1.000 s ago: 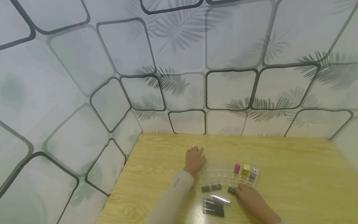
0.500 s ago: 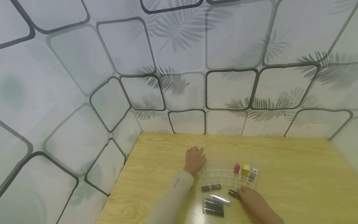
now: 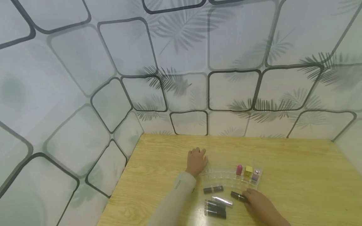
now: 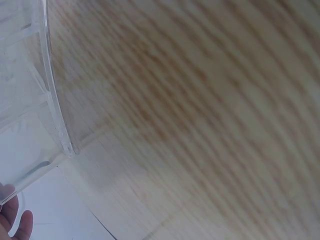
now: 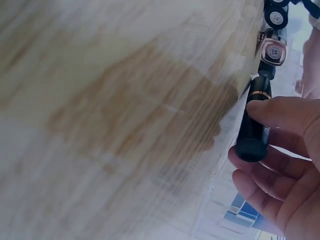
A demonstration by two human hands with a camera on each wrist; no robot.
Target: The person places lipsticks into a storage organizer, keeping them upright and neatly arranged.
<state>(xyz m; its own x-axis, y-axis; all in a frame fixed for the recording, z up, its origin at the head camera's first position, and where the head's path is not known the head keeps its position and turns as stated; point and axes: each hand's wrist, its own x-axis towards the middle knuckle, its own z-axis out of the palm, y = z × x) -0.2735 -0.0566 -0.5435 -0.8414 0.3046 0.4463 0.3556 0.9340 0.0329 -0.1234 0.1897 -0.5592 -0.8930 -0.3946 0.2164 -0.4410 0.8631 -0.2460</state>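
A black lipstick tube (image 5: 253, 125) with a gold band is pinched between the thumb and fingers of my right hand (image 3: 260, 203); in the head view it lies low over the table, in front of the clear acrylic organizer (image 3: 223, 182). My left hand (image 3: 196, 162) grips the organizer's left end, its fingertips (image 4: 10, 207) curled at the clear edge in the left wrist view. Inside the organizer's right part stand a pink bullet-shaped item (image 3: 239, 169), a yellow cube-shaped item (image 3: 248, 171) and a small item with a silvery top (image 3: 255, 175).
On the wooden table (image 3: 305, 182), a dark lipstick tube (image 3: 213, 189), a silver tube (image 3: 222, 201) and several black tubes (image 3: 215, 213) lie between my hands. A patterned wall (image 3: 232, 91) rises behind the table's far edge.
My right hand has shifted slightly right and toward me with the black lipstick tube, more of which now shows past the fingers. The left hand and organizer have stayed put.
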